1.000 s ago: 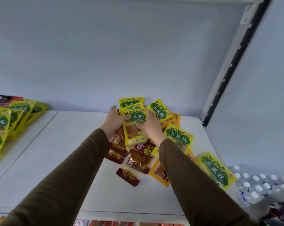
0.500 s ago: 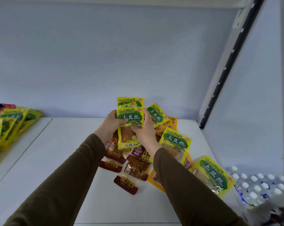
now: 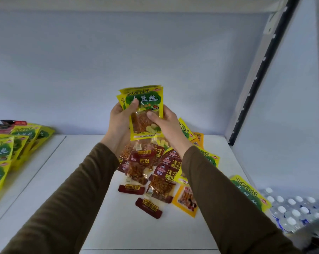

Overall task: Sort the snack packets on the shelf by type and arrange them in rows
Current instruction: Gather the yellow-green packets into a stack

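Both hands held a small stack of yellow-green packets [image 3: 144, 114] upright above the white shelf [image 3: 92, 208]. The left hand [image 3: 121, 121] gripped the stack's left edge, thumb across the front; the right hand [image 3: 164, 121] pinched its right side. Below them lay a mixed heap of dark red packets [image 3: 146, 171], an orange packet [image 3: 186, 198] and more yellow-green ones. A sorted yellow-green row [image 3: 12, 149] lay at far left.
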A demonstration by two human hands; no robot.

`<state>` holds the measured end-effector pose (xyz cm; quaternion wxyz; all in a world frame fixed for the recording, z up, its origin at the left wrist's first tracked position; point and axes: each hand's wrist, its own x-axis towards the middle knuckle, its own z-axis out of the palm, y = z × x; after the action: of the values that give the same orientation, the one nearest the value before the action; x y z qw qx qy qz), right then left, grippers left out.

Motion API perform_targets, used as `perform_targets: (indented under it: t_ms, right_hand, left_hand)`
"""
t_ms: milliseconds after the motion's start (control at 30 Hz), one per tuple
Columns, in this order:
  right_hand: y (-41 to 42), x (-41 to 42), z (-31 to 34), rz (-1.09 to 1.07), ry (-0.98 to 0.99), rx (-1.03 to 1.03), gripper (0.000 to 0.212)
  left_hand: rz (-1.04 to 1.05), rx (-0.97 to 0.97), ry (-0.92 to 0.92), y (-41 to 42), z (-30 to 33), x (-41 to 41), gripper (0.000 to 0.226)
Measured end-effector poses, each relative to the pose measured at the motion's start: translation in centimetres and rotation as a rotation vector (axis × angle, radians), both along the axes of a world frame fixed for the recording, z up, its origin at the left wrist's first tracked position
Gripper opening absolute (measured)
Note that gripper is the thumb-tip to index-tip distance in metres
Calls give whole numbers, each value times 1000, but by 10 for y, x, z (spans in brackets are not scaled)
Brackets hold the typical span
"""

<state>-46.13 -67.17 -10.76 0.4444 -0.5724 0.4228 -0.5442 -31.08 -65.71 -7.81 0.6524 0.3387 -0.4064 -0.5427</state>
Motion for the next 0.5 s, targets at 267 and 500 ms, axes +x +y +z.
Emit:
perform_targets:
  t_ms: [267,500]
  right_hand:
    - [-1,4,34,-16,-151,20,26]
    - [4,14,25,-59,-33,124,15]
  left_hand:
    - [-104,55,-81,0,30,4,39]
    - [-317,145,-233,11,-1,6,41]
